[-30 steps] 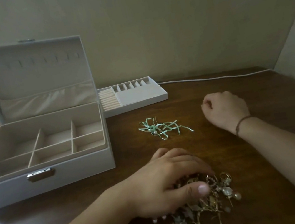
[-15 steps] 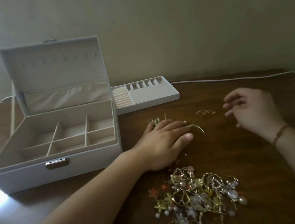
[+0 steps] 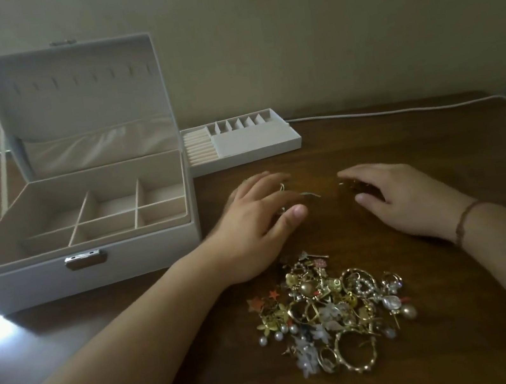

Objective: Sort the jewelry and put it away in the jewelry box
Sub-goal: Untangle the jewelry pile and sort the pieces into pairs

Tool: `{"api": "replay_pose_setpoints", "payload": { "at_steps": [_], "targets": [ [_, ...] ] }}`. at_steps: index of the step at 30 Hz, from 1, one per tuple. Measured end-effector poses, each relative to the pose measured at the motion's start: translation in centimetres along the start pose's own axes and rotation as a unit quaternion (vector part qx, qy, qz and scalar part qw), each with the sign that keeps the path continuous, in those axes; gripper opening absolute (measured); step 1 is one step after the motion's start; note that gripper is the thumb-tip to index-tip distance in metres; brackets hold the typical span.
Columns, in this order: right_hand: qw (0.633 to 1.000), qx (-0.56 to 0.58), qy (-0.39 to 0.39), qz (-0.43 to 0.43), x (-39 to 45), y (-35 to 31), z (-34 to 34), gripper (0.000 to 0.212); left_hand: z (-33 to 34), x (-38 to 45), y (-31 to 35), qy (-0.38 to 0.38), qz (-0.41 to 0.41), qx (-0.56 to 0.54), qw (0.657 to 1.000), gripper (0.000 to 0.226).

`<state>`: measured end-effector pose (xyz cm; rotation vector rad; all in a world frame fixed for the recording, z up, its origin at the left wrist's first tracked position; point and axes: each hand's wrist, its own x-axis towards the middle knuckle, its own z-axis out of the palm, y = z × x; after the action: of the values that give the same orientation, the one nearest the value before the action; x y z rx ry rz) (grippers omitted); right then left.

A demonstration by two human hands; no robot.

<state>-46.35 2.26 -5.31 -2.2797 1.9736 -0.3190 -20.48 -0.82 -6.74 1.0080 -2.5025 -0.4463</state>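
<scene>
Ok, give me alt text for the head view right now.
Two bare hands, left hand and right hand, rest on a dark wooden table over small pieces, beyond a jewelry pile. An open white jewelry box, compartments empty, stands left; its tray behind.

We see the jewelry box [image 3: 79, 241], white w/ metal clasp on front, lid up, left of our left hand [image 3: 258, 224]; inside, 6 bare compartments. Its removable tray [image 3: 241, 141], w/ ring rolls & small slots, sits beyond both hands, touching the box's right side. The jewelry pile [image 3: 331, 309], tangled gold rings, pearls, flower bits, lies just nearer us than the hands. A few small gold pieces [image 3: 349, 187] lie under our right hand's [image 3: 403, 196] fingertips; details blurred.
</scene>
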Motion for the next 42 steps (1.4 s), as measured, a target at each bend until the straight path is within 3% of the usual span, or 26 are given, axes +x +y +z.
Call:
{"api": "replay_pose_setpoints", "payload": {
  "at_steps": [2, 4, 7, 9, 11, 15, 21, 24, 27, 31, 32, 35, 36, 37, 39, 41, 42],
  "targets": [
    [0.997, -0.018, 0.058, -0.046, -1.4, -1.4, -1.5, 0.044, -0.3, -0.4, 0.4, 0.022, 0.073, 0.001, 0.997, 0.052],
    [0.979, 0.051, 0.105, -0.165, -3.1, -3.6, -3.3, 0.023, -0.4, -0.6, 0.9, 0.035, 0.126, -0.008, 0.991, 0.044],
    [0.943, 0.181, -0.051, -0.276, -5.5, -7.1, -4.9, 0.013, -0.1, -0.5, 1.3, 0.020, 0.165, -0.047, 0.985, 0.030],
    [0.944, 0.115, -0.125, -0.283, -6.3, -8.5, -4.6, 0.026, 0.0, -0.5, 1.0, 0.018, 0.172, -0.046, 0.984, 0.020],
    [0.946, -0.010, -0.099, -0.310, -6.5, -9.4, -3.9, 0.039, 0.0, -0.5, 0.6, 0.024, 0.167, -0.048, 0.984, 0.014],
    [0.948, -0.012, -0.061, -0.312, -6.6, -10.5, -2.9, 0.039, 0.2, -0.4, 0.3, 0.057, 0.166, -0.073, 0.982, 0.012],
    [0.967, -0.025, -0.052, -0.248, -6.9, -11.1, -1.5, 0.043, 0.5, -0.3, 0.1, 0.093, 0.149, -0.103, 0.979, 0.013],
    [0.972, 0.023, -0.066, -0.225, -6.9, -11.3, -1.5, 0.030, 0.5, -0.2, 0.1, 0.122, 0.150, -0.102, 0.976, 0.012],
    [0.964, 0.156, -0.095, -0.192, -6.7, -10.8, -2.2, 0.017, 0.4, -0.1, 0.1, 0.150, 0.139, -0.108, 0.973, 0.012],
    [0.881, 0.412, -0.132, -0.191, -6.0, -9.6, -3.2, 0.009, 0.3, -0.1, 0.1, 0.164, 0.127, -0.117, 0.971, 0.013],
    [0.846, 0.482, -0.120, -0.194, -5.7, -9.2, -3.2, 0.011, 0.3, 0.0, 0.1, 0.165, 0.125, -0.118, 0.971, 0.013],
    [0.694, 0.700, -0.095, -0.137, -4.4, -7.6, -3.2, 0.015, 0.4, 0.0, 0.0, 0.157, 0.109, -0.118, 0.974, 0.013],
    [0.664, 0.739, -0.063, -0.096, -3.8, -6.8, -3.2, 0.017, 0.4, 0.0, -0.1, 0.151, 0.099, -0.118, 0.976, 0.014],
    [0.659, 0.751, -0.016, -0.046, -3.3, -5.8, -3.2, 0.018, 0.4, 0.0, -0.1, 0.146, 0.088, -0.120, 0.978, 0.014],
    [0.717, 0.691, 0.080, 0.048, -2.2, -3.5, -2.9, 0.017, 0.5, 0.0, -0.1, 0.135, 0.075, -0.124, 0.980, 0.015],
    [0.812, 0.549, 0.159, 0.120, -1.3, -1.5, -2.1, 0.006, 0.5, 0.1, 0.0, 0.122, 0.070, -0.121, 0.983, 0.016],
    [0.857, 0.458, 0.191, 0.139, -0.9, -0.7, -1.5, 0.012, 0.5, 0.1, 0.0, 0.117, 0.069, -0.119, 0.984, 0.016]
  ]
}}
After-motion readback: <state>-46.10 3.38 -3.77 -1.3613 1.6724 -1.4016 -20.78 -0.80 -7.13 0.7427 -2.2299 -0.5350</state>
